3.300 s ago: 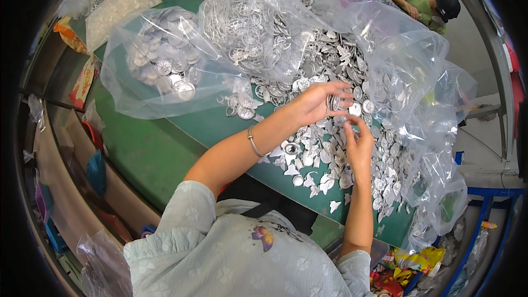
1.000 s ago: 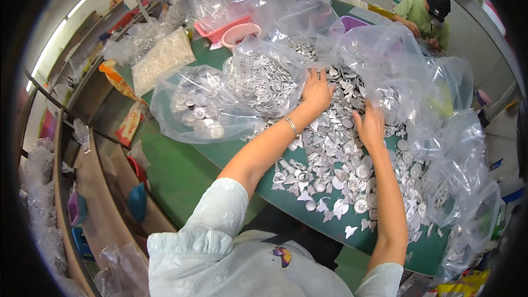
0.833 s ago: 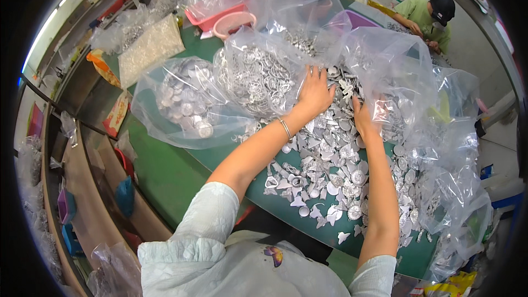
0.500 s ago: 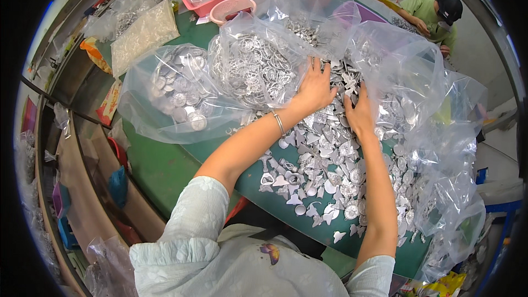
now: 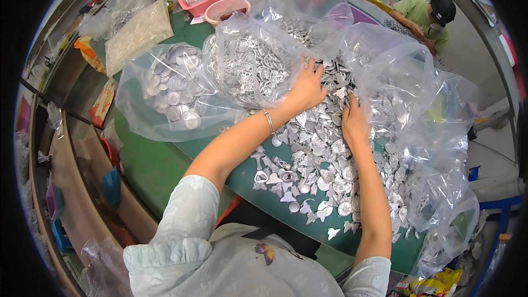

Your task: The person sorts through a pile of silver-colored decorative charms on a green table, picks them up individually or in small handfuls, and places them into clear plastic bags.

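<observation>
A wide heap of small silver-coloured metal pieces (image 5: 313,154), flat and in many shapes, spreads over the green table (image 5: 242,184). At the far part of the heap, beside a clear plastic bag of silver pieces (image 5: 250,66), lies my left hand (image 5: 308,87), its fingers apart among darker pieces. My right hand (image 5: 355,124) rests on the heap a little nearer and to the right, fingers stretched forward and touching the pieces. Neither hand shows anything gripped; the fingertips are partly hidden by the heap.
Another clear bag with round silver discs (image 5: 175,85) lies at left. Loose clear plastic (image 5: 434,148) covers the heap's right side. A pink basket (image 5: 227,11) and a packed bag (image 5: 138,36) stand at the back. A person in green (image 5: 426,19) works at far right.
My right hand has drawn slightly nearer, its fingers closer together. My left hand stays at the far part of the heap. The whole view has shifted slightly.
</observation>
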Demonstrator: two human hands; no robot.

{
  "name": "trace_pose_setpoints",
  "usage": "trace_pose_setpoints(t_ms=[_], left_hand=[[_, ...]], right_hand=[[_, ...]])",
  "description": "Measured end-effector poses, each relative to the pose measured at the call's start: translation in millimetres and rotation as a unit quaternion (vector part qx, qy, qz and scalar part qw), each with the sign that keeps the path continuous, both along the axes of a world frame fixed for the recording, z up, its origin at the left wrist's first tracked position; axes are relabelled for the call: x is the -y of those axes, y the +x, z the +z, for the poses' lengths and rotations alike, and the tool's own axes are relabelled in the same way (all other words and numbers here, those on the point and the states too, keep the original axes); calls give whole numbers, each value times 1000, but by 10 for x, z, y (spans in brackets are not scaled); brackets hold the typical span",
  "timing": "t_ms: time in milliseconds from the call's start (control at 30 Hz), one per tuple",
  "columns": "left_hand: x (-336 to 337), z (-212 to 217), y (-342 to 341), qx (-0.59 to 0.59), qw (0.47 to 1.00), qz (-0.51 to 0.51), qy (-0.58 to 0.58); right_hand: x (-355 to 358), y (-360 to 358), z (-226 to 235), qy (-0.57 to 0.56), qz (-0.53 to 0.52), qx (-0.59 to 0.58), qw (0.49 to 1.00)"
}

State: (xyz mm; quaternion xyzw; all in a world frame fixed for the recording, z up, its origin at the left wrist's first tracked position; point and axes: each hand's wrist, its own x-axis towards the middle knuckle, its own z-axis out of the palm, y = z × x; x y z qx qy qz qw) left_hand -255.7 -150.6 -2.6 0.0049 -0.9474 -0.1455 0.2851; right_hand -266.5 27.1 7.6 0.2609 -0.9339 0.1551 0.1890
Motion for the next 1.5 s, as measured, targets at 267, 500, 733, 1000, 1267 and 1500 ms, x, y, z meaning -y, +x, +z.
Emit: trace_pose_setpoints(t_ms=[267, 500, 733, 1000, 1267, 1500], left_hand=[[-210, 93, 33, 38, 992, -89, -75], [-479, 48, -17, 24, 989, -110, -93], [-792, 193, 29, 43, 969, -239, -41], [-880, 28, -231, 75, 974, -207, -56], [-982, 152, -71, 108, 972, -171, -118], [-1006, 147, 6, 65, 975, -176, -119]], right_hand=[[-429, -29, 144, 93, 128, 60, 986], [-839, -489, 23, -8, -58, -55, 997], [-887, -448, -176, -68, -4, -124, 990], [-906, -521, -252, -136, 78, -63, 986], [-794, -327, -118, -89, 17, -64, 994], [-748, -334, -222, -161, -7, -140, 977]])
